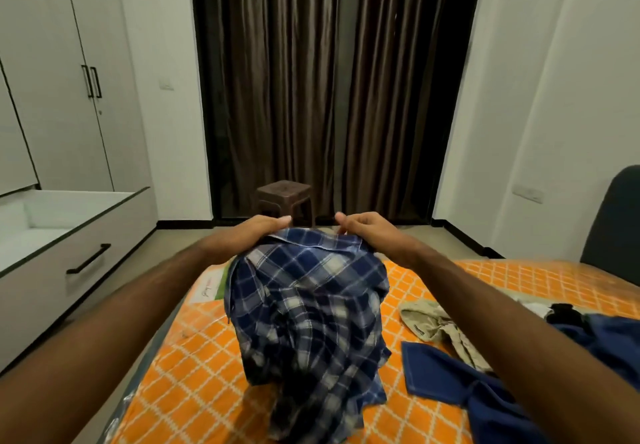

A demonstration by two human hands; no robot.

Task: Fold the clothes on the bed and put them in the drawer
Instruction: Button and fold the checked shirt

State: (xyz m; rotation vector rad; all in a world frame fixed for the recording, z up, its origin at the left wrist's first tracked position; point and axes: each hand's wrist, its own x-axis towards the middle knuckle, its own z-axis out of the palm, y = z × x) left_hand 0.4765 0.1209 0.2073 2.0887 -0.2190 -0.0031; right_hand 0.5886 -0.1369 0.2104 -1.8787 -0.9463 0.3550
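Here, gripping the blue plaid shirt [308, 308] at its collar edge: left hand [258, 232] curled over one end, right hand [363, 232] pinching the other, fingers bunched on the cloth. Hanging down from that grip, trailing onto the orange checked mattress [194, 350] (lower folds blurred). Lying below and to the right of the grip: a beige garment [433, 322], a dark blue garment [460, 374] just beside it. Standing open, off to the left of the held collar, a white drawer [69, 246] under the wardrobe doors [65, 72]. Sitting beyond the knuckles, a brown stool [284, 197] against dark curtains [325, 79].
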